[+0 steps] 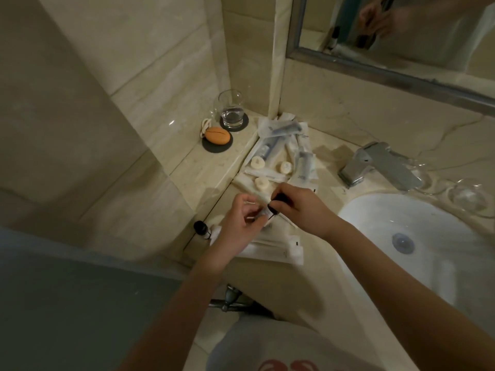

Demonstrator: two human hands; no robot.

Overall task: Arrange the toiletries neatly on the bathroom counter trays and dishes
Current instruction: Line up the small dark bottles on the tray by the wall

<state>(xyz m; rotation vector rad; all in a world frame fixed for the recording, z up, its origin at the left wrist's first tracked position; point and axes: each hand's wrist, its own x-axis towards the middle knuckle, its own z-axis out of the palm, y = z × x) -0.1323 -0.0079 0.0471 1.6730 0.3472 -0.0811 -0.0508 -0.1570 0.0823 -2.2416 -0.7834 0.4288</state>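
- Left hand [241, 223] pinches the small bottle [263, 214] by its body, above the counter's packets [267, 254].
- Right hand [297, 207] grips its black cap [272, 209]; judged step: sorting one bottle.
- Glass dishes [467, 198] lie beyond the tap [375, 162]: likely destination, bottle set upright.

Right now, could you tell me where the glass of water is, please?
In the head view the glass of water stands on a dark coaster on the left ledge, just behind the orange oval object.

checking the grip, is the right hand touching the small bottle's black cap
Touching. In the head view the right hand pinches the black cap while the left hand holds the small bottle.
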